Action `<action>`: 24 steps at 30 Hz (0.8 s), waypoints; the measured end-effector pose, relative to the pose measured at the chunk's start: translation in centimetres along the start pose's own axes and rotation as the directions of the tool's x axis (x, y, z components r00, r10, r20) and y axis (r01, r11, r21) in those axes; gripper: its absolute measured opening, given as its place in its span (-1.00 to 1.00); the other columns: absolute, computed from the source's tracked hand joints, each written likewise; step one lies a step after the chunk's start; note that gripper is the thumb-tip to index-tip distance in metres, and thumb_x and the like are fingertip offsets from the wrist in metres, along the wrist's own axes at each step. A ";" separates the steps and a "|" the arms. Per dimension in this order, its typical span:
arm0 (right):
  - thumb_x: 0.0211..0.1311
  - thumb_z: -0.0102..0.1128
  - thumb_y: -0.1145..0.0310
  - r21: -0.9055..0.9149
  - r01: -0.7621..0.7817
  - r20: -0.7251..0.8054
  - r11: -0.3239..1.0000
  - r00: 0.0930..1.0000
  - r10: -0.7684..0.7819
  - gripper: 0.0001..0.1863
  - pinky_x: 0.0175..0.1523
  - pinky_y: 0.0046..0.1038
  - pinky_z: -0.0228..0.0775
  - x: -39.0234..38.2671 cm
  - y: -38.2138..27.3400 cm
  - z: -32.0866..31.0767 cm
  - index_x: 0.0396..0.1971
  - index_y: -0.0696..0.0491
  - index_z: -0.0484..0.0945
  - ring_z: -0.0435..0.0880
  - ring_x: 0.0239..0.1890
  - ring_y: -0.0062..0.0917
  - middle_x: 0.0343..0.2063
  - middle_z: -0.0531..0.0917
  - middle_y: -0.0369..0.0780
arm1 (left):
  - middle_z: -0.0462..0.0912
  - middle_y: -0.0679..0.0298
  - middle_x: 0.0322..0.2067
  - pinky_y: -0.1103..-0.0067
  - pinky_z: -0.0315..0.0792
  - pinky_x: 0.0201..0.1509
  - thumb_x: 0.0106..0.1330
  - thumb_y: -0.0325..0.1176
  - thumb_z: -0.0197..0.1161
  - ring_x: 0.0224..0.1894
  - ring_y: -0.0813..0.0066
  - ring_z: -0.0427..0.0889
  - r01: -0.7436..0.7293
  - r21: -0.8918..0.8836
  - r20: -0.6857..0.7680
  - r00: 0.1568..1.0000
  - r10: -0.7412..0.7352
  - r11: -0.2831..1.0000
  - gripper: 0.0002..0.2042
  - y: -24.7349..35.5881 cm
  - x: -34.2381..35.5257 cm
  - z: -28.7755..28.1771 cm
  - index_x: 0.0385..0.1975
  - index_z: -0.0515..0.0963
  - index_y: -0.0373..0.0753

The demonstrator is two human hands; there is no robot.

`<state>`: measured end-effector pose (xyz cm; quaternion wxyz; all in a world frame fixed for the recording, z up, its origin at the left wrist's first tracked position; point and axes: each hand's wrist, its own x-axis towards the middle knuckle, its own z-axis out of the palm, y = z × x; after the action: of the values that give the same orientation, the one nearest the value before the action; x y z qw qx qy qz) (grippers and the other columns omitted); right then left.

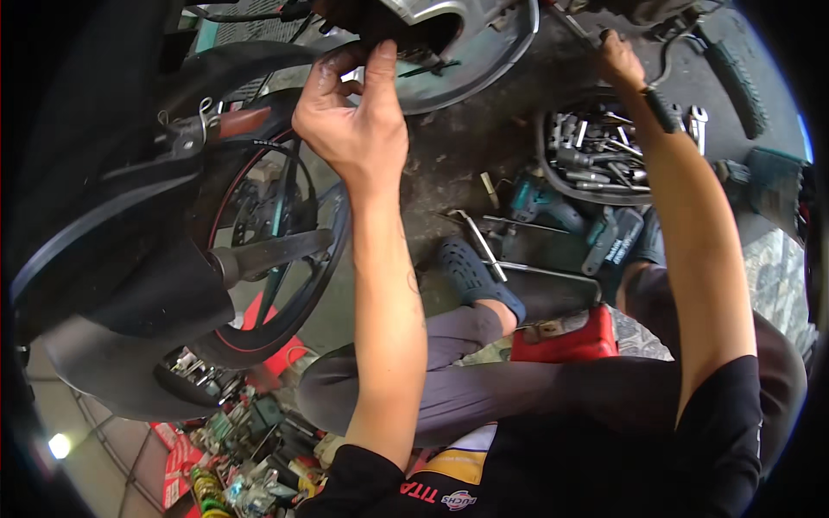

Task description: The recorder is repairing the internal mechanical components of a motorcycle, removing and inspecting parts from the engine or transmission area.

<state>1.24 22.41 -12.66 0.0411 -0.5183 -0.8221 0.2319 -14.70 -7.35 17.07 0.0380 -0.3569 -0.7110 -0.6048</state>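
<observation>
My left hand [358,121] is raised at the top middle, thumb and fingers closed at the lower edge of a dark and silver engine part [432,12]. Whatever the fingertips grip there is hidden. Under that part lies a wide metal pan [515,65] with a dark wet patch and small dark bits in it. My right hand [620,62], at the upper right, is closed around the end of a slim metal tool [570,24] slanting up to the left. The tool's far end is cut off by the picture's edge, so its exact kind does not show.
A motorcycle wheel [273,233] and dark bodywork [121,259] fill the left. To the right stands a tray rim [544,160] around sockets and wrenches. A teal power drill [540,205], a T-handle wrench [484,246] and a red box [570,338] lie near my feet. Loose parts pile up lower left.
</observation>
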 end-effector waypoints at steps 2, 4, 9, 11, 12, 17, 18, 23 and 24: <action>0.34 0.17 0.05 -0.107 0.164 0.110 0.981 0.982 -0.152 -0.59 0.12 0.01 0.50 0.3 0.1 -0.7 0.02 0.01 0.52 0.65 0.09 0.06 -0.06 0.71 0.06 | 0.74 0.26 -0.41 0.66 0.39 -0.36 0.24 -0.41 0.52 -0.46 0.65 0.54 -0.050 -0.014 -0.008 0.999 0.050 0.999 -0.79 -0.3 0.1 0.1 -0.30 0.69 -0.44; 0.38 0.11 0.02 -0.117 0.223 0.147 0.968 0.968 -0.206 -0.61 0.11 -0.02 0.49 -0.3 -0.6 -1.9 -0.03 0.00 0.58 0.66 0.09 0.00 -0.05 0.72 0.00 | 0.74 0.25 -0.42 0.67 0.40 -0.38 0.24 -0.42 0.52 -0.48 0.65 0.55 -0.055 -0.030 -0.007 0.998 0.054 0.998 -0.80 -0.5 0.0 0.1 -0.29 0.70 -0.44; 0.44 0.04 -0.06 0.189 0.168 -0.083 0.967 0.984 -0.155 -0.56 0.08 -0.07 0.50 -5.5 -5.7 -4.2 -0.07 -0.01 0.67 0.69 0.01 -0.04 -0.13 0.74 -0.01 | 0.75 0.20 -0.45 0.53 0.49 -0.29 0.28 -0.38 0.46 -0.42 0.50 0.65 0.082 -0.037 -0.001 0.997 -0.082 0.996 -0.78 0.1 -0.2 0.4 -0.31 0.69 -0.47; 0.42 0.08 -0.04 0.283 0.185 -0.149 0.941 0.978 -0.147 -0.55 0.05 -0.07 0.53 -8.7 -7.9 -4.9 -0.11 0.05 0.67 0.71 -0.06 0.00 -0.19 0.75 0.03 | 0.71 0.25 -0.44 0.54 0.48 -0.27 0.32 -0.38 0.44 -0.39 0.55 0.62 0.138 -0.003 0.020 0.990 -0.138 0.990 -0.75 0.7 -0.2 0.2 -0.28 0.66 -0.51; 0.40 0.10 -0.03 0.336 0.176 -0.221 0.925 0.970 -0.104 -0.55 0.05 -0.05 0.54 -10.5 -8.9 -5.2 -0.15 0.08 0.67 0.72 -0.08 0.03 -0.22 0.74 0.07 | 0.74 0.21 -0.42 0.53 0.50 -0.26 0.31 -0.37 0.44 -0.39 0.52 0.64 0.082 0.050 0.006 0.997 -0.083 0.995 -0.75 1.0 -0.3 0.2 -0.26 0.68 -0.50; 0.44 0.18 0.12 0.626 0.191 -0.357 0.756 0.932 0.061 -0.62 -0.03 -0.29 0.52 -20.4 -9.7 -8.5 -0.09 0.17 0.65 0.74 -0.18 -0.19 -0.25 0.76 -0.02 | 0.76 0.08 -0.45 0.44 0.51 -0.23 0.28 -0.35 0.43 -0.42 0.36 0.69 0.080 0.138 0.035 0.996 -0.086 0.987 -0.75 1.7 0.1 -0.4 -0.30 0.70 -0.49; 0.46 0.18 0.15 0.718 0.192 -0.338 0.669 0.936 0.094 -0.63 -0.05 -0.34 0.51 -21.6 -9.6 -9.3 -0.07 0.18 0.65 0.73 -0.24 -0.31 -0.28 0.76 -0.06 | 0.76 0.07 -0.45 0.43 0.51 -0.23 0.28 -0.35 0.43 -0.43 0.35 0.69 0.114 0.086 0.049 0.992 -0.119 0.990 -0.75 1.7 0.2 -0.5 -0.30 0.70 -0.49; 0.54 0.14 0.23 0.880 0.258 -0.385 0.398 0.879 0.282 -0.69 -0.19 -0.57 0.35 -24.3 -9.0 -12.2 -0.27 0.21 0.58 0.42 -0.36 -0.71 -0.43 0.60 -0.36 | 0.80 0.20 -0.38 0.64 0.53 -0.20 0.21 -0.44 0.52 -0.37 0.61 0.69 0.086 -0.045 0.039 0.996 -0.084 0.995 -0.78 1.4 0.3 -0.6 -0.28 0.73 -0.49; 0.56 0.13 0.23 0.929 0.224 -0.326 0.296 0.872 0.364 -0.69 -0.20 -0.57 0.34 -24.3 -9.2 -12.3 -0.29 0.19 0.57 0.40 -0.37 -0.72 -0.45 0.56 -0.37 | 0.81 0.20 -0.38 0.63 0.54 -0.20 0.20 -0.43 0.53 -0.37 0.61 0.69 0.114 -0.021 0.039 0.993 -0.113 0.993 -0.78 1.4 0.2 -0.5 -0.28 0.74 -0.48</action>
<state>8.55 2.11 6.36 0.5316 -0.4678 -0.4583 0.5371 -14.31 -7.71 18.48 -0.0140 -0.3277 -0.7235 -0.6074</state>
